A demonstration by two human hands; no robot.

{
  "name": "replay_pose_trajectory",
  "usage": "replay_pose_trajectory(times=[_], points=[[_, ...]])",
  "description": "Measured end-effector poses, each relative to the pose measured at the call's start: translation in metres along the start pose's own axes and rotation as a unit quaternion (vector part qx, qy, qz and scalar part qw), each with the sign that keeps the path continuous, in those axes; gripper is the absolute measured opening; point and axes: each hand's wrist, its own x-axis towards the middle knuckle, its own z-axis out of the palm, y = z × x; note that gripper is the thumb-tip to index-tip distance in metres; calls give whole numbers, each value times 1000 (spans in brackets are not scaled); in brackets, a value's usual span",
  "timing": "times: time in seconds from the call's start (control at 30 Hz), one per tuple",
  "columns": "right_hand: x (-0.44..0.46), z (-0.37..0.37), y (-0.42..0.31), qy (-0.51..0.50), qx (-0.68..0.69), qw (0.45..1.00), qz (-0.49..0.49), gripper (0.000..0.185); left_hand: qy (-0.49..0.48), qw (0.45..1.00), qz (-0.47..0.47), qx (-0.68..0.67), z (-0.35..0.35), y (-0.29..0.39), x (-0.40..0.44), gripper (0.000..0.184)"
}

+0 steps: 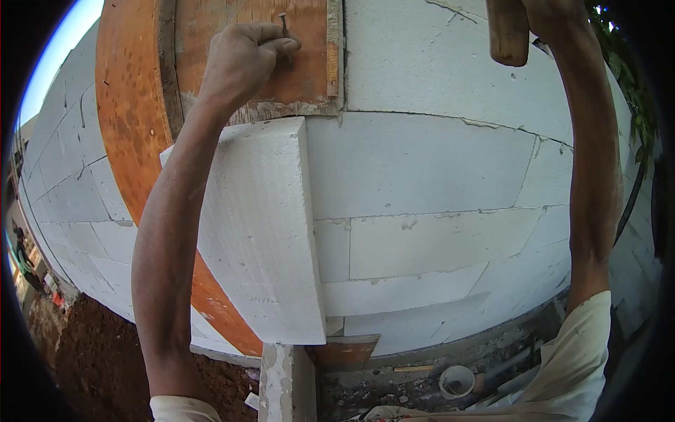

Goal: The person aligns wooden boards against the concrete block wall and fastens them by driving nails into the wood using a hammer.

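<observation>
My left hand [249,56] pinches a nail [283,25] between thumb and fingers, its head pointing up, in front of an orange-brown wooden panel [204,53]. At the top right my right hand [559,15] is closed beside a wooden handle or block [508,35], which hangs down; its upper end is cut off by the frame edge. Below my left hand a large white block [260,225] leans upright against the panel's lower edge, on top of a narrow block wall end [278,383].
White block wall [422,165] spans the middle and right. A long orange board [119,91] runs down the left. Low down are a white bucket [457,381], rubble and reddish soil [98,359]. A person [24,260] is at the far left; leaves [636,105] hang right.
</observation>
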Motion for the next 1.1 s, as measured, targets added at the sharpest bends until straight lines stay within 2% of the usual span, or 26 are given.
replay_pose_trajectory(times=[0.03,0.07,0.13,0.2,0.27,0.33,0.4,0.5,0.53,0.6,0.63,0.67,0.73,0.8,0.87,0.9,0.97,1.0,1.07,1.1], points=[[-3,3,0,33,-9,999,-34,71,-1,1000,0,0,1,-1,1,20],[-10,2,2,-82,-3,994,65,70,2,1000,3,-6,0,-1,2,20],[-20,6,8,-273,-67,946,162,70,2,1000,3,-11,2,0,-2,20],[-15,-4,-1,-298,-49,921,244,70,-5,1000,11,-13,-1,1,0,21],[-13,-12,-15,-227,-35,938,258,71,-19,1000,-5,-3,-6,4,-2,23],[-12,-19,-7,-119,29,982,145,72,-33,999,-17,5,-7,6,4,26],[-2,-18,2,-41,100,993,39,73,-45,999,-8,-6,-6,3,4,29],[1,-3,6,95,44,994,36,73,-31,999,-3,-11,-2,-3,3,29],[-9,2,13,19,45,996,78,72,-33,999,-3,-13,-2,-3,4,29],[-23,5,23,-244,-65,957,145,70,-36,998,-23,-42,-2,-3,4,28],[-25,5,25,-310,-77,931,176,69,-39,998,-24,-42,-1,-2,1,28],[-22,2,26,-311,-64,930,185,68,-32,999,-12,-19,-1,-3,2,27],[-11,-6,3,-247,-46,945,209,68,-21,1000,-3,3,-3,-2,1,27],[-9,-7,-4,-118,17,981,152,66,-30,999,-1,12,-2,0,-1,27],[-6,0,4,-45,54,988,137,66,-34,999,-5,-2,-1,-2,0,27],[-8,8,5,48,94,989,102,67,-37,999,-10,-15,-2,-4,0,27],[-25,16,5,28,106,985,131,69,-30,999,-14,-17,-1,-6,0,27],[-35,13,22,-92,7,991,100,70,-24,999,-15,-15,-1,-5,0,27],[-54,7,55,-302,-169,938,-36,73,-28,999,-14,8,0,-3,-6,27],[-48,2,35,-313,-126,939,70,72,-24,999,-5,31,0,-2,-3,27]])
